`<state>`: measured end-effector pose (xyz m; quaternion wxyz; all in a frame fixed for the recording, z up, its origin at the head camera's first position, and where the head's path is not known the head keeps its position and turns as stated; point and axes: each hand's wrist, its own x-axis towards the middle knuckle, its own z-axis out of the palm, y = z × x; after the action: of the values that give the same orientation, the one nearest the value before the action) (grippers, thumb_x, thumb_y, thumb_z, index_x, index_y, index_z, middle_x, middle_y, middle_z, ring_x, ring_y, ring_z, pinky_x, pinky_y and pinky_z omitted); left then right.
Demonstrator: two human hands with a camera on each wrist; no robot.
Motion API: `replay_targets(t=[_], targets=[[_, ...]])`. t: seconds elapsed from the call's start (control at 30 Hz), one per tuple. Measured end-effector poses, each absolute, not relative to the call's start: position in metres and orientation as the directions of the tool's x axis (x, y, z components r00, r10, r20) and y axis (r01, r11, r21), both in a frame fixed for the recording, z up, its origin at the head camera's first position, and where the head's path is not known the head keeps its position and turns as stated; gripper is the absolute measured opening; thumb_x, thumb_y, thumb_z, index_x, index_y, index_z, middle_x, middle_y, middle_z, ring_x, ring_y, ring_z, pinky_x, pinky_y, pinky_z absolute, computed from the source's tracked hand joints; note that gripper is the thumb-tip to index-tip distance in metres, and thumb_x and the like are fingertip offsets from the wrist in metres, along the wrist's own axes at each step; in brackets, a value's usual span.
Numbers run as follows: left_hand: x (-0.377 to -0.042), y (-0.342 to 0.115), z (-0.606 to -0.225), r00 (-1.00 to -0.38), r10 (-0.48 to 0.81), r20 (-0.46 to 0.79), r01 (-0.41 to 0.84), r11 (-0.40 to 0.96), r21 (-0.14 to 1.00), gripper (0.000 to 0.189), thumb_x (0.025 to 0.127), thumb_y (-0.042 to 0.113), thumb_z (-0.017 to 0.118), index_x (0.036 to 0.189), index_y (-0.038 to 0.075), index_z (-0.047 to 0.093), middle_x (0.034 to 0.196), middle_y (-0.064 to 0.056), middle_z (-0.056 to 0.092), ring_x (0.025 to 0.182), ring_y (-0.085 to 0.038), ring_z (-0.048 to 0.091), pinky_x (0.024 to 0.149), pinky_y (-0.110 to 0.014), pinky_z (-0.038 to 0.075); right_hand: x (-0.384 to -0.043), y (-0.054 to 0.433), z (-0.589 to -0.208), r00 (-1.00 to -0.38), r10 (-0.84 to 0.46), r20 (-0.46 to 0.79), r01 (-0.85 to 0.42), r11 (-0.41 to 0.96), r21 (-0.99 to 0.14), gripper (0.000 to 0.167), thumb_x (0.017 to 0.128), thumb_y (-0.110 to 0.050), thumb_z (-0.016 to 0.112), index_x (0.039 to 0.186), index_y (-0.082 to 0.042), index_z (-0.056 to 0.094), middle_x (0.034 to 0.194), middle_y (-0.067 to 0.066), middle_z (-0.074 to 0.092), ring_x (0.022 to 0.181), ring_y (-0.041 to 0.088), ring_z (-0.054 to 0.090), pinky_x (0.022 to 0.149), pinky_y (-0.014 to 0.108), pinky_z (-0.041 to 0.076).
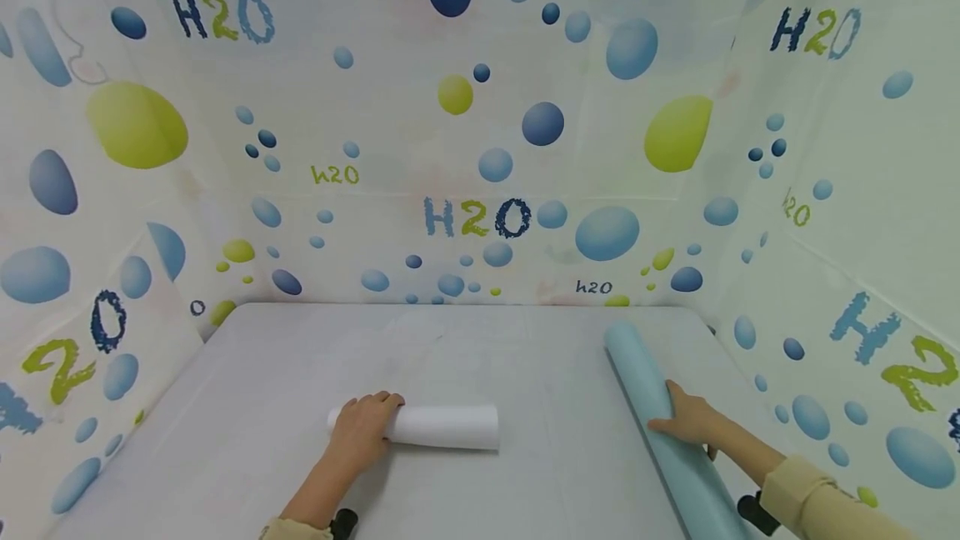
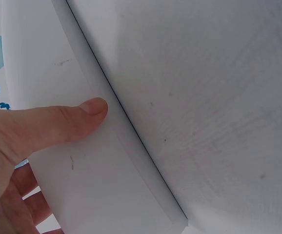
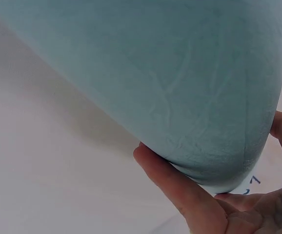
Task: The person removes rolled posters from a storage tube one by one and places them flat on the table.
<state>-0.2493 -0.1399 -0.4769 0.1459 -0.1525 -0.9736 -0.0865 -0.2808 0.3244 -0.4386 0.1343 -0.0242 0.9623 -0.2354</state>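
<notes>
A short white roll (image 1: 450, 427) lies crosswise on the white table, left of the middle. My left hand (image 1: 365, 432) grips it near its left end, the thumb on the near side and the fingers over the far side. In the left wrist view the thumb (image 2: 77, 119) presses along the white roll close to its dark edge line. On the right, a long light-blue roll (image 1: 637, 377) runs from the back of the table toward the front. My right hand (image 1: 690, 419) holds it around the middle, thumb (image 3: 168, 178) on one side and fingers on the other.
The white tabletop (image 1: 300, 348) reaches back to a curtain (image 1: 397, 107) printed with blue and green drops and H2O lettering. The same printed sheeting hangs at the left and right sides. A dark wrist device (image 1: 757, 515) sits at the right sleeve's cuff.
</notes>
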Motion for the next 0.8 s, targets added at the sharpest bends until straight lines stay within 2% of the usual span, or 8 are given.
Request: replay_targets(t=[0.27, 0.33, 0.43, 0.57, 0.67, 0.73, 0.8], targets=[[-0.248, -0.142, -0.477, -0.901, 0.282, 0.331, 0.337, 0.934, 0.120, 0.051, 0.052, 0.003, 0.086, 0.096, 0.006, 0.061, 0.093, -0.011, 0.064, 0.082, -0.032, 0.061, 0.073, -0.052, 0.047, -0.283, 0.323, -0.434, -0.959, -0.093, -0.268, 0.035, 0.899, -0.437, 0.092, 0.081, -0.035, 0.067, 0.134, 0.017, 0.013, 0.111, 0.049, 0.037, 0.088, 0.058, 0.052, 0.047, 0.053, 0.050], [-0.248, -0.141, -0.477, -0.898, 0.286, 0.333, 0.341, 0.933, 0.117, 0.051, 0.051, 0.003, 0.086, 0.096, 0.006, 0.062, 0.092, -0.011, 0.064, 0.081, -0.032, 0.061, 0.072, -0.051, 0.047, -0.284, 0.324, -0.431, -0.958, -0.076, -0.276, 0.050, 0.904, -0.424, 0.093, 0.080, -0.037, 0.067, 0.134, 0.017, 0.013, 0.110, 0.048, 0.038, 0.084, 0.055, 0.054, 0.047, 0.051, 0.050], [-0.248, -0.140, -0.476, -0.896, 0.291, 0.335, 0.344, 0.932, 0.112, 0.050, 0.051, 0.004, 0.086, 0.095, 0.006, 0.062, 0.092, -0.010, 0.064, 0.080, -0.031, 0.061, 0.068, -0.047, 0.048, -0.288, 0.324, -0.420, -0.962, -0.073, -0.262, 0.037, 0.919, -0.392, 0.093, 0.080, -0.038, 0.066, 0.134, 0.017, 0.014, 0.113, 0.047, 0.039, 0.088, 0.054, 0.054, 0.047, 0.050, 0.051], [-0.247, -0.138, -0.475, -0.899, 0.291, 0.328, 0.343, 0.933, 0.113, 0.049, 0.053, 0.004, 0.086, 0.096, 0.006, 0.062, 0.092, -0.009, 0.064, 0.081, -0.030, 0.061, 0.065, -0.045, 0.048, -0.292, 0.315, -0.404, -0.968, -0.145, -0.204, -0.069, 0.938, -0.341, 0.088, 0.081, -0.034, 0.065, 0.134, 0.018, 0.018, 0.119, 0.044, 0.040, 0.102, 0.054, 0.048, 0.065, 0.055, 0.050], [-0.247, -0.136, -0.474, -0.904, 0.288, 0.317, 0.338, 0.934, 0.118, 0.048, 0.054, 0.003, 0.085, 0.096, 0.006, 0.062, 0.092, -0.009, 0.064, 0.081, -0.029, 0.061, 0.064, -0.045, 0.048, -0.293, 0.298, -0.396, -0.967, -0.198, -0.158, -0.140, 0.938, -0.317, 0.086, 0.082, -0.035, 0.065, 0.136, 0.015, 0.021, 0.121, 0.040, 0.043, 0.105, 0.051, 0.048, 0.080, 0.057, 0.045], [-0.246, -0.135, -0.473, -0.905, 0.287, 0.314, 0.339, 0.932, 0.125, 0.047, 0.054, 0.003, 0.084, 0.096, 0.006, 0.062, 0.092, -0.009, 0.064, 0.080, -0.029, 0.061, 0.063, -0.045, 0.048, -0.294, 0.284, -0.393, -0.968, -0.217, -0.126, -0.167, 0.932, -0.323, 0.085, 0.082, -0.038, 0.065, 0.138, 0.011, 0.022, 0.121, 0.037, 0.045, 0.103, 0.046, 0.052, 0.081, 0.055, 0.045], [-0.246, -0.132, -0.472, -0.904, 0.291, 0.313, 0.344, 0.930, 0.129, 0.047, 0.054, 0.003, 0.084, 0.096, 0.006, 0.062, 0.091, -0.009, 0.064, 0.079, -0.029, 0.062, 0.061, -0.045, 0.048, -0.294, 0.269, -0.392, -0.967, -0.240, -0.083, -0.200, 0.923, -0.329, 0.083, 0.082, -0.038, 0.066, 0.139, 0.007, 0.025, 0.118, 0.033, 0.050, 0.095, 0.038, 0.057, 0.077, 0.050, 0.048]])
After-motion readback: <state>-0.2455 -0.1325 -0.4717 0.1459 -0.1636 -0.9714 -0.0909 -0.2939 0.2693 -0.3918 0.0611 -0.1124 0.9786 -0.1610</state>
